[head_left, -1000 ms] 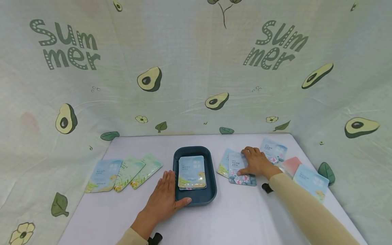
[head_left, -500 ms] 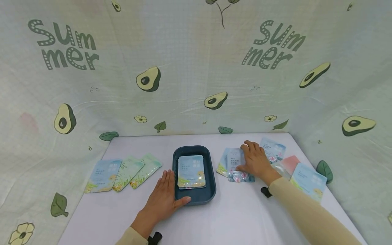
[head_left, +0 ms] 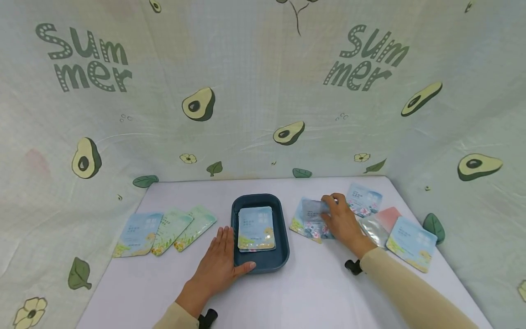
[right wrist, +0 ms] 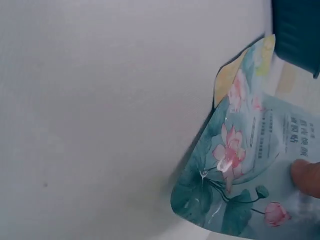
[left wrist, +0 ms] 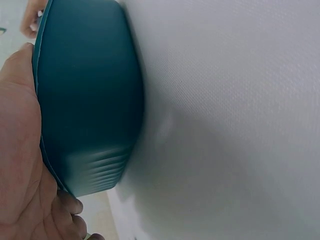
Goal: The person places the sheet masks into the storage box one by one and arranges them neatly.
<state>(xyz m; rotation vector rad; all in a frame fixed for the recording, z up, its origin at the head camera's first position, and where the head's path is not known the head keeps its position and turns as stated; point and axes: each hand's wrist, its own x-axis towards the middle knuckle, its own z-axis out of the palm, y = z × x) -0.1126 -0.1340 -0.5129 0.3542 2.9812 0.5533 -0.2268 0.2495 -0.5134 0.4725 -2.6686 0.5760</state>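
Observation:
A dark blue tray holds a small stack of light-blue sachets. My left hand lies along its left side, fingers straight, the thumb over the front rim. In the left wrist view the palm rests against the tray's rim. To the right, my right hand pinches a flat lotus-printed sachet, which is tilted, its upper part raised. The right wrist view shows the thumb on its printed face. Another sachet, blue with a yellow-green corner, lies partly hidden beneath it.
Left of the tray lie a blue sachet and two overlapping green ones. Beyond the right hand are another floral sachet, a pink-and-silver one and a light-blue one. A printed cloth backdrop rises behind the table.
My right hand has gripped the lotus-printed sachet and tilted it up off the one below. The left hand has stayed at the tray.

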